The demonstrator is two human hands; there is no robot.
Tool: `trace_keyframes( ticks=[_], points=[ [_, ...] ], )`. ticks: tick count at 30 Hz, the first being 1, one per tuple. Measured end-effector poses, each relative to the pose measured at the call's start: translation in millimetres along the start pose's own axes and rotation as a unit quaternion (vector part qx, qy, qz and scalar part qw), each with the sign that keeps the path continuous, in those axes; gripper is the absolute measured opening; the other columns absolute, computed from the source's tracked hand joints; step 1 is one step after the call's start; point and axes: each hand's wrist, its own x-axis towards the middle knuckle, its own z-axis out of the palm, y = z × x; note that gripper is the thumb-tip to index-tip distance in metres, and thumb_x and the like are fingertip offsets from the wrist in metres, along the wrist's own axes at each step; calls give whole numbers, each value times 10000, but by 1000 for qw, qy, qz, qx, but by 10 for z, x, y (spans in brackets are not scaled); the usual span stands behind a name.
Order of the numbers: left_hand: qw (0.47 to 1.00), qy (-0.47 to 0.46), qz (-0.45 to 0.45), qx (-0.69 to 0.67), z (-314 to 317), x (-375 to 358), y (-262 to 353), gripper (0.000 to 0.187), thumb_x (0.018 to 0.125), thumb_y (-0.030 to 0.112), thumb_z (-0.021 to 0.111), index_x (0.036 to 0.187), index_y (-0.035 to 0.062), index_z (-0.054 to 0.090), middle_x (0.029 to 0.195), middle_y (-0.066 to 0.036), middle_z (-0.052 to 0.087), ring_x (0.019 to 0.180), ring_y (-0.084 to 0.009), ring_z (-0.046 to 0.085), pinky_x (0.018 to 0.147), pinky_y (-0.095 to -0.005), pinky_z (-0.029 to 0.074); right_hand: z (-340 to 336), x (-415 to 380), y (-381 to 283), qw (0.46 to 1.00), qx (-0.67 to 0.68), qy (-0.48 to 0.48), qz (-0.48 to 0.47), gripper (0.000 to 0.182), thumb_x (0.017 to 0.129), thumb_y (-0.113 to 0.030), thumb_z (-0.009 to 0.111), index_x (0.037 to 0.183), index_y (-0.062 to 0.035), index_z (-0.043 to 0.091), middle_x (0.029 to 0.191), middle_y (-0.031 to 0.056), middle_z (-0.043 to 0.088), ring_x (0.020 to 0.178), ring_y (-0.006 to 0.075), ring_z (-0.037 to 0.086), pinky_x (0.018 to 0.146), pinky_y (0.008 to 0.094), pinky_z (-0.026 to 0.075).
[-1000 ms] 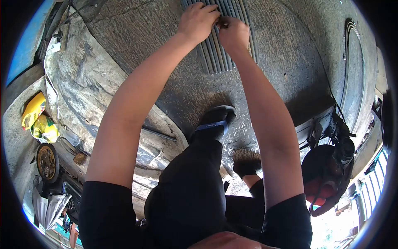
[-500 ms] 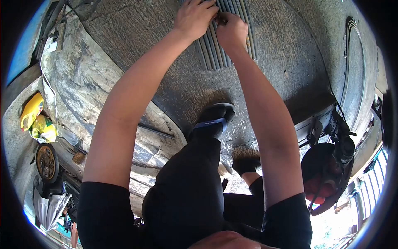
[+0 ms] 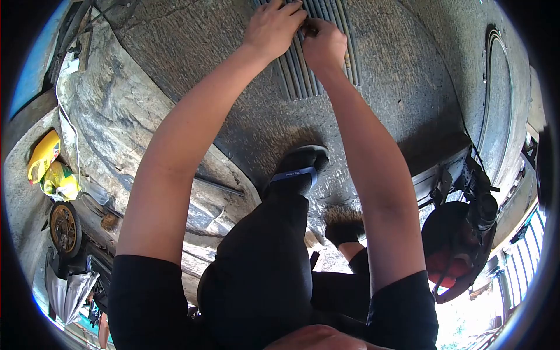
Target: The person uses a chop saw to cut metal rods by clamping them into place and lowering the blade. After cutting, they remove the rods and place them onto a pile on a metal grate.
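A row of thin dark rods (image 3: 300, 79) lies side by side on the rough concrete floor at the top of the view. My left hand (image 3: 274, 29) rests on the rods' left part, palm down, its fingers spread over them. Just right of it, my right hand (image 3: 324, 45) is closed over the rods, fingers curled in around something small and dark that I cannot make out. The fingertips of both hands nearly meet. The rods' far ends run out of the frame.
My sandalled foot (image 3: 298, 169) stands on the floor below the rods. Left are a big pale rock slab (image 3: 111, 111), yellow packages (image 3: 58, 178) and a small wheel (image 3: 65, 228). A dark machine with a red part (image 3: 452, 265) stands right; coiled strips (image 3: 496, 87) lie beyond.
Both hands keep almost the same places on the rods. My right hand and forearm have shifted very slightly left.
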Motion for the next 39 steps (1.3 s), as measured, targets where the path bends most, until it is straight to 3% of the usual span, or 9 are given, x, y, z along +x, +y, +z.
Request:
trace_keyframes(
  ticks=[9, 11, 12, 21, 24, 26, 31, 33, 39],
  points=[
    [1000, 1, -18, 9, 101, 2, -1, 398, 974, 229, 438, 1346, 106, 507, 1467, -88, 410, 1351, -338, 363, 1115, -465, 315, -57, 75, 15, 999, -2, -52, 14, 184, 779, -83, 624, 938, -94, 716, 948, 130, 691, 893, 314, 660, 801, 400, 523],
    [969, 225, 77, 61, 155, -17, -10, 263, 861, 214, 612, 1111, 143, 657, 1260, -4, 597, 1089, -249, 563, 917, -414, 487, -28, 80, 67, 999, -6, -41, -5, 182, 747, -74, 640, 914, -95, 709, 943, 115, 685, 885, 309, 655, 804, 398, 521],
    [969, 226, 77, 60, 151, -16, -4, 263, 861, 214, 612, 1111, 143, 657, 1260, -4, 597, 1089, -249, 563, 917, -414, 487, -17, 75, 60, 999, -11, -25, -20, 184, 748, -74, 639, 917, -98, 709, 943, 114, 685, 889, 308, 654, 807, 395, 520],
    [979, 194, 62, 34, 116, -31, 89, 365, 837, 238, 633, 1187, 140, 604, 1296, -19, 559, 1115, -298, 538, 877, -410, 523, -244, 14, 66, 998, 3, -58, 21, 171, 760, -76, 631, 911, -95, 710, 966, 125, 692, 895, 310, 662, 805, 394, 526],
    [987, 146, 33, 55, 47, 17, 271, 418, 831, 269, 640, 1215, 115, 581, 1330, -57, 519, 1140, -335, 524, 935, -479, 482, -498, -180, 217, 999, 1, -34, 26, 119, 777, -117, 656, 877, -104, 720, 809, 138, 689, 802, 317, 672, 758, 389, 533],
    [993, -8, -45, 111, -140, -1, 542, 456, 840, 298, 636, 1233, 81, 558, 1338, -112, 492, 1166, -357, 512, 997, -569, 399, -792, -305, 348, 999, 2, -7, 40, 109, 773, -156, 685, 857, -97, 720, 789, 137, 688, 775, 317, 673, 736, 388, 533],
    [996, -1, 63, 63, -147, -255, 1412, 466, 850, 305, 638, 1237, 66, 537, 1316, -146, 492, 1202, -349, 497, 1026, -579, 341, -1797, -873, 676, 988, -25, 84, 127, 214, 782, -253, 733, 823, -44, 718, 746, 148, 684, 710, 315, 675, 692, 374, 532],
    [981, 21, 190, 42, -85, -377, 1842, 487, 838, 298, 655, 1249, 70, 526, 1322, -133, 491, 1203, -331, 499, 1019, -556, 354, -2168, -1291, 835, 980, -21, 124, 154, 204, 805, -228, 711, 871, -35, 718, 786, 158, 690, 742, 313, 683, 711, 373, 532],
    [904, 147, 384, -121, -732, -365, 3389, 436, 809, 235, 679, 1208, 89, 585, 1312, -140, 525, 1204, -305, 507, 1000, -446, 408, -3107, -2843, 1141, 918, 8, 320, 234, 206, 778, -176, 716, 943, -52, 725, 899, 204, 696, 909, 277, 696, 872, 366, 521]
  ],
)
